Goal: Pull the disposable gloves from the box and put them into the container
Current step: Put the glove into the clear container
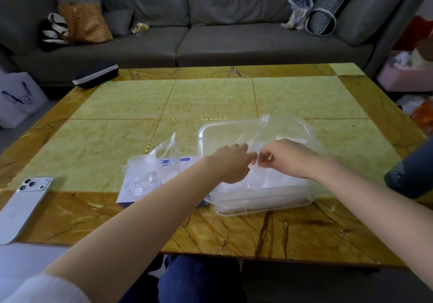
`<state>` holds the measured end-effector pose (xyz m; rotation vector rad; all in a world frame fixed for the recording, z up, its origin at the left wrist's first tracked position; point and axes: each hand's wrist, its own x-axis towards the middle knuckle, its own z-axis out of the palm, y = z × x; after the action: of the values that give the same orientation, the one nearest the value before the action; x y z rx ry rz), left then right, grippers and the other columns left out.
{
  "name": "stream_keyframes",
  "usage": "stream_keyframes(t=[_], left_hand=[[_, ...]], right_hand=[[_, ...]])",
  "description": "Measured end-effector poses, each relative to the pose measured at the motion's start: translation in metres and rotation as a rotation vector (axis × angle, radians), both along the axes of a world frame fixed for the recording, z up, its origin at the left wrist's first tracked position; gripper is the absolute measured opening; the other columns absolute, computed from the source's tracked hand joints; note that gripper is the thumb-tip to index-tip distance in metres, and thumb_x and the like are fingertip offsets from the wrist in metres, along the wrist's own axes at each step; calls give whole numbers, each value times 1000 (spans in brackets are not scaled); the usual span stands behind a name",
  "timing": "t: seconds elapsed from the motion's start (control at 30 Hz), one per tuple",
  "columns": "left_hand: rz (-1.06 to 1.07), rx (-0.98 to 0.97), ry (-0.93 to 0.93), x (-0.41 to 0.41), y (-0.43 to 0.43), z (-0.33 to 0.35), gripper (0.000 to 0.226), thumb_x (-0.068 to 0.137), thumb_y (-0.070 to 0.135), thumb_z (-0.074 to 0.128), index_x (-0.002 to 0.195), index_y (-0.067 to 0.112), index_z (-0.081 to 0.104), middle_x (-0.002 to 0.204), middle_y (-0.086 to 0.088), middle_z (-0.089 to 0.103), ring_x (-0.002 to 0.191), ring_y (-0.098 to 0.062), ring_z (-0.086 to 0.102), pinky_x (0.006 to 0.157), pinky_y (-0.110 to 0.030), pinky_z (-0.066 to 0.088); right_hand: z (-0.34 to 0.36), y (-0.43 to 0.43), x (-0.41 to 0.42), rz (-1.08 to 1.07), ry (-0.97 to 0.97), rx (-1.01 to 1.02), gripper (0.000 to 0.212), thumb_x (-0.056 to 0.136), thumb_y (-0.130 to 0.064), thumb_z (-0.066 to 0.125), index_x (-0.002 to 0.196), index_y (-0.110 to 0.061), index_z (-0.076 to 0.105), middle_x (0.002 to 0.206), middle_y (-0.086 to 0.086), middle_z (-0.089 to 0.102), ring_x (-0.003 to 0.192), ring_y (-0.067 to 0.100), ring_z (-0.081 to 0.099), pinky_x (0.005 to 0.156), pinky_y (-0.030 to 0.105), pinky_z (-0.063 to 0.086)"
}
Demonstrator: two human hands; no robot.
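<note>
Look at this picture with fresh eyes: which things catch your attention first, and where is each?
In the middle, the left hand and the right hand pinch a thin clear glove over a clear container near the front edge of the table. Left of it lies the glove box with more gloves spilling out, and a white phone rests on the table's near left corner.

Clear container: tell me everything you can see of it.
Clear plastic container, rectangular with rounded corners, no lid on, upright on the table near its front edge, right of the glove box. Crumpled clear gloves lie inside. Of the hands, left hand and right hand pinch a glove above it.
</note>
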<state>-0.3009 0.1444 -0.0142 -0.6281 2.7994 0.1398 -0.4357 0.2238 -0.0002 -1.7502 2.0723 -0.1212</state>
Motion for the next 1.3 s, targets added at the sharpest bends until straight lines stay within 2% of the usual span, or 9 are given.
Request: stream_keyframes(t=[0.13, 0.3, 0.47, 0.53, 0.67, 0.83, 0.97, 1.13, 1.3], left_hand=[[13, 103, -236, -9, -3, -14, 32, 100, 27, 41, 129, 22, 52, 130, -6, 39, 119, -27, 42, 99, -44, 41], [26, 121, -260, -8, -11, -17, 23, 96, 17, 47, 109, 9, 64, 108, -2, 46, 93, -26, 52, 83, -35, 45], [67, 8, -283, -6, -10, -15, 31, 99, 31, 44, 117, 10, 58, 112, -5, 58, 104, -27, 56, 82, -31, 37], [84, -19, -231, -6, -9, -17, 36, 100, 33, 42, 126, 8, 47, 116, -7, 56, 107, -28, 55, 81, -31, 36], [109, -9, -237, -10, -8, -28, 53, 96, 31, 52, 138, 9, 28, 118, -10, 56, 105, -30, 57, 82, -37, 45], [-15, -214, -383, -8, -14, -35, 83, 81, 36, 70, 144, 17, 21, 125, -9, 47, 111, -28, 54, 97, -41, 38], [23, -236, -392, -4, -13, -38, 91, 79, 31, 73, 147, 20, 14, 132, -14, 37, 112, -31, 52, 96, -42, 38], [33, -182, -385, -1, -10, -33, 77, 89, 21, 60, 149, 20, 13, 134, -15, 38, 108, -30, 56, 76, -32, 38], [96, -10, -211, 10, -10, -7, 57, 95, 39, 51, 144, 18, 31, 129, -7, 53, 113, -25, 55, 88, -33, 42]], right_hand=[[-13, -4, -3, 62, 187, 124, 19, 88, -19, 64, 106, -20, 59, 118, 0, 57, 106, 19, 54, 81, 29, 43], [-20, -10, -10, 78, 243, 329, 30, 90, -16, 58, 118, -19, 50, 126, 3, 51, 107, 23, 54, 80, 28, 44], [-19, -13, -9, -28, 29, 361, 49, 95, -41, 49, 138, -21, 36, 127, 9, 50, 86, 23, 60, 67, 29, 51], [-19, -14, -9, 5, 139, 290, 46, 98, -39, 43, 139, -20, 36, 130, 8, 51, 84, 22, 59, 68, 27, 46], [-23, -19, -10, 132, 480, 213, 48, 93, -33, 56, 137, -23, 40, 129, 2, 55, 117, 21, 53, 85, 29, 39], [-26, -20, -19, 214, 619, 323, 65, 81, -28, 70, 139, -26, 38, 138, 3, 45, 130, 22, 37, 101, 32, 37], [-33, -17, -20, 218, 587, 316, 65, 83, -27, 68, 138, -20, 34, 137, 7, 43, 127, 23, 43, 100, 34, 39], [-25, -17, -17, 157, 467, 389, 54, 91, -12, 53, 141, -22, 35, 140, 6, 41, 124, 24, 46, 88, 30, 40], [3, -12, 3, 113, 313, 213, 49, 94, -3, 37, 139, -23, 41, 137, 0, 50, 122, 21, 49, 90, 29, 41]])
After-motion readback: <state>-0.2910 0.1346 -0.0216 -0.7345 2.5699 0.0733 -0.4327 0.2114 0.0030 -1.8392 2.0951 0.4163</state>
